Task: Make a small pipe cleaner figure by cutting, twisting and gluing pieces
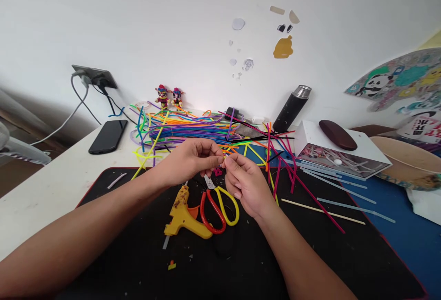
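My left hand (195,158) and my right hand (247,181) meet over the black mat, fingertips almost touching. Both are closed in a pinch on something tiny, mostly covered by the fingers, with a speck of yellow showing; I cannot make out its kind. Just below them lies a small magenta piece (217,171). Scissors (220,208) with one red and one yellow handle rest under my hands, blades pointing away. Beside them on the left is a yellow glue gun (184,219) with an orange trigger and a clear glue stick out its back.
Colourful pipe cleaners (196,130) are heaped at the back, with two small figures (167,97) behind. A phone (108,136) lies left. To the right are a black flask (291,109), a white box (344,148), clear glue sticks (356,210) and a wooden stick (322,211).
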A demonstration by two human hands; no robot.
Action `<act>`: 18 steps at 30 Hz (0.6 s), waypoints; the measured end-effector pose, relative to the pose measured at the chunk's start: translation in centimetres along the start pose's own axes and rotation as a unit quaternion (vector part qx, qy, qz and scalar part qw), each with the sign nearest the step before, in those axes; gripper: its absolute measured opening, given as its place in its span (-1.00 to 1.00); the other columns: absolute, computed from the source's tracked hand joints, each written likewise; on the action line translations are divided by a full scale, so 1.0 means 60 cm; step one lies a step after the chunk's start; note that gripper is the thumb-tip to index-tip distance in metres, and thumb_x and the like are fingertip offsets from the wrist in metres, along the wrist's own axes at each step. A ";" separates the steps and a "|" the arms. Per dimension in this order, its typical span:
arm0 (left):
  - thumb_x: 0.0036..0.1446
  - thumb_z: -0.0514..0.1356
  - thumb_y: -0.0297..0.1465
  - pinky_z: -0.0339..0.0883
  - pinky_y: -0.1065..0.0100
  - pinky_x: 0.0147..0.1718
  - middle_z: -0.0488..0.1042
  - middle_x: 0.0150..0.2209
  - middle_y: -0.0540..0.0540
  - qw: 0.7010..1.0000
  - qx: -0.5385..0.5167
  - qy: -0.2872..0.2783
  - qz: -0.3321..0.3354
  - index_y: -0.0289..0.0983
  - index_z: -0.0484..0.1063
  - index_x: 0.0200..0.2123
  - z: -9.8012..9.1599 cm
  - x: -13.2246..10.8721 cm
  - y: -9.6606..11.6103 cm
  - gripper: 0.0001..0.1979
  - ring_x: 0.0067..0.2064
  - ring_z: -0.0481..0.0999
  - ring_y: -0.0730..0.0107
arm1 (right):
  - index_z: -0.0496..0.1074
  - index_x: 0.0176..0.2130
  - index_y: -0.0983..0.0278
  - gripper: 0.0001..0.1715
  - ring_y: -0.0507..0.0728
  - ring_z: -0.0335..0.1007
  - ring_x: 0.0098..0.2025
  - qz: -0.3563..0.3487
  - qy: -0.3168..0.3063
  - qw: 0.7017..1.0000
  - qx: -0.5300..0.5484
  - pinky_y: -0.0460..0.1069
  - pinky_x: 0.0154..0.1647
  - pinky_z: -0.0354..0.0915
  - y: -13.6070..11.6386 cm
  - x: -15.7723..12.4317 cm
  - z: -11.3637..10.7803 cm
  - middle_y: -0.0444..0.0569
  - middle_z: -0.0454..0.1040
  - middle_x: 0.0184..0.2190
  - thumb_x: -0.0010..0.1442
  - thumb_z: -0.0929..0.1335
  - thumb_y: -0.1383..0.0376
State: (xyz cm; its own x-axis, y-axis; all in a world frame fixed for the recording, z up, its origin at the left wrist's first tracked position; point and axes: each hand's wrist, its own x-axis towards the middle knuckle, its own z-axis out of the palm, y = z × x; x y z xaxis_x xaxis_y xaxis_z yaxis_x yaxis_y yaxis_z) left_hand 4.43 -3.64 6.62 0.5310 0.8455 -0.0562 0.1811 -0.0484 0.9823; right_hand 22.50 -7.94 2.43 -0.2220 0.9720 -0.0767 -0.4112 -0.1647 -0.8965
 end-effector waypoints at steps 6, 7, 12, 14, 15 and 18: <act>0.14 0.39 -0.22 0.19 0.46 -0.50 0.43 -0.51 0.07 0.999 0.021 0.006 0.025 -0.30 0.46 -0.34 0.004 -0.002 0.003 -0.72 -0.48 0.35 0.51 | 0.41 -0.35 0.26 -0.48 -0.14 -0.10 -0.72 0.004 0.004 1.000 0.001 -0.17 -0.72 -0.12 0.001 0.002 -0.001 -0.38 0.09 -0.69 0.12 0.59 -0.05; 0.13 0.40 -0.20 0.19 0.46 -0.50 0.42 -0.52 0.07 1.000 0.013 -0.001 0.018 -0.30 0.46 -0.34 0.003 -0.001 0.004 -0.71 -0.49 0.35 0.51 | 0.42 -0.35 0.26 -0.49 -0.14 -0.10 -0.73 0.005 0.004 1.000 0.003 -0.17 -0.72 -0.12 0.001 0.003 -0.002 -0.38 0.09 -0.69 0.13 0.59 -0.05; 0.19 0.35 -0.18 0.22 0.45 -0.47 0.44 -0.49 0.06 1.000 0.019 -0.006 0.023 -0.30 0.45 -0.31 -0.001 0.002 0.001 -0.70 -0.47 0.36 0.51 | 0.44 -0.33 0.27 -0.51 -0.14 -0.07 -0.73 0.006 0.007 1.000 0.010 -0.17 -0.72 -0.13 0.000 0.002 -0.003 -0.37 0.12 -0.70 0.12 0.59 -0.03; 0.21 0.34 -0.19 0.22 0.45 -0.47 0.43 -0.48 0.06 0.999 0.029 -0.008 0.025 -0.30 0.45 -0.31 -0.003 0.003 -0.001 -0.72 -0.47 0.36 0.51 | 0.44 -0.34 0.27 -0.51 -0.14 -0.05 -0.73 0.004 0.009 1.000 0.009 -0.17 -0.72 -0.13 0.000 0.002 -0.003 -0.37 0.12 -0.69 0.12 0.59 -0.03; 0.22 0.34 -0.19 0.22 0.45 -0.47 0.43 -0.48 0.06 0.999 0.036 -0.010 0.024 -0.30 0.45 -0.31 -0.004 0.003 -0.002 -0.72 -0.47 0.36 0.51 | 0.44 -0.34 0.27 -0.51 -0.14 -0.05 -0.73 0.004 0.010 1.000 0.008 -0.17 -0.72 -0.13 0.000 0.002 -0.003 -0.37 0.13 -0.69 0.12 0.59 -0.03; 0.19 0.37 -0.18 0.23 0.45 -0.47 0.43 -0.48 0.06 0.999 0.040 -0.019 0.018 -0.29 0.46 -0.31 -0.008 0.002 -0.001 -0.70 -0.47 0.36 0.51 | 0.44 -0.34 0.27 -0.52 -0.14 -0.05 -0.72 0.005 0.010 1.000 -0.002 -0.17 -0.71 -0.12 0.000 0.003 -0.004 -0.36 0.13 -0.68 0.14 0.58 -0.03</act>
State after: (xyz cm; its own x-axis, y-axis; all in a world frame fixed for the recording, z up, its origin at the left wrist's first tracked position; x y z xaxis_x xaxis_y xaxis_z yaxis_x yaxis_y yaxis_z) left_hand 4.11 -3.29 6.63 0.5685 0.8221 -0.0302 0.2272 -0.1216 0.9662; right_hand 22.68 -7.74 2.33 -0.2081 0.9736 -0.0939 -0.4059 -0.1733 -0.8973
